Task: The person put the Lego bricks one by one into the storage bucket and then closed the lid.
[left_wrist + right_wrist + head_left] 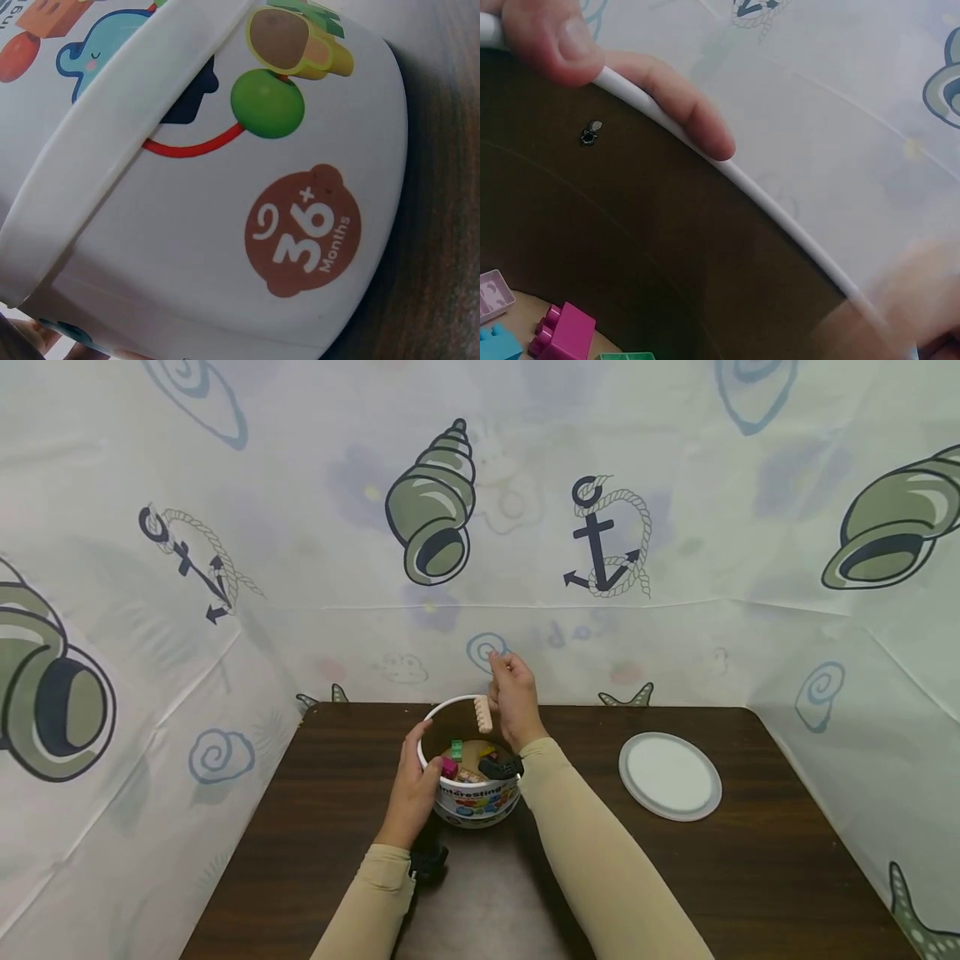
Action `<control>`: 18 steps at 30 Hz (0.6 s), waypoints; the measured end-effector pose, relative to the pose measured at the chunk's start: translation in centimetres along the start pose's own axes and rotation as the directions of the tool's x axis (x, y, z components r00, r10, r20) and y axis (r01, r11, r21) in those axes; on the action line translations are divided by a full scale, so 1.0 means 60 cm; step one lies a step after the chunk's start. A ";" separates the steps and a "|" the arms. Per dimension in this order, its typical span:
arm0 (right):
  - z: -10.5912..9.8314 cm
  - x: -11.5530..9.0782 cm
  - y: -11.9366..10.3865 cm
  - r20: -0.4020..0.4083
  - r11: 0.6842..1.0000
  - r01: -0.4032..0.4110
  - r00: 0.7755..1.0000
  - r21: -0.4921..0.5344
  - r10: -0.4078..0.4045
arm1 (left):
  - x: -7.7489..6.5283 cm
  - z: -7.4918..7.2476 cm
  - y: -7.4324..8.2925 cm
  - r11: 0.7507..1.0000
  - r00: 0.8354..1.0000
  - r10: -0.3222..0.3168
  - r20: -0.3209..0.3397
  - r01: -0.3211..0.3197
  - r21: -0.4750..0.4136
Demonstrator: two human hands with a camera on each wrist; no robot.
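My left hand [411, 785] grips the left rim of a white toy bucket [477, 810]; in the right wrist view its thumb [574, 37] lies inside the rim and a finger runs along the outside. Raised over the far right rim, my right hand [517, 697] has curled fingers and holds a peach toy building brick [483, 714], bumps facing left, over the opening. Inside lie pink [448, 767] and green bricks [457, 749] among several others. In the right wrist view my right hand is a blur at lower right. Printed bucket wall [187, 225] fills the left wrist view.
A round white lid [670, 777] lies flat on the dark wooden table [780, 860], right of the bucket. Patterned cloth walls [525, 568] with shells and anchors stand behind the table and at both sides. Black wrist cameras [429, 860] are strapped to both wrists.
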State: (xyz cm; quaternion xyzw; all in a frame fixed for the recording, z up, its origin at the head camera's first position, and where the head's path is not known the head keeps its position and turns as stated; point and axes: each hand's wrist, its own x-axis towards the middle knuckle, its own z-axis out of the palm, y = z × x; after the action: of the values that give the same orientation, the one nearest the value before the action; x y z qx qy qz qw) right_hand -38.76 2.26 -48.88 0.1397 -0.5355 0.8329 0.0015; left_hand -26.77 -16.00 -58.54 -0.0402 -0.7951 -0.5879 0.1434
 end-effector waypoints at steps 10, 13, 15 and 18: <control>0.001 0.000 -0.002 0.030 0.999 -0.011 1.000 0.049 0.009 | 0.000 -0.002 0.002 1.000 1.000 0.005 0.002 -0.005 -0.005; 0.001 -0.001 -0.002 0.030 0.999 -0.013 0.999 0.050 0.012 | 0.000 -0.002 0.002 1.000 1.000 0.008 -0.004 -0.008 0.007; 0.001 -0.002 -0.002 0.027 0.998 -0.013 1.000 0.058 0.011 | 0.000 -0.002 0.002 1.000 1.000 0.011 -0.003 -0.011 0.012; 0.001 -0.002 -0.001 0.035 0.996 -0.012 0.999 0.089 0.008 | -0.001 -0.003 0.002 1.000 1.000 0.012 -0.002 -0.012 0.016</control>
State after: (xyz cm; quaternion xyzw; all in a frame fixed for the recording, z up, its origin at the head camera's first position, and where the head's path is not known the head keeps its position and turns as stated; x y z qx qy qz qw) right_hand -38.64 2.25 -48.84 0.1515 -0.4984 0.8534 -0.0182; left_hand -26.68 -16.12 -58.41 -0.0429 -0.7995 -0.5806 0.1480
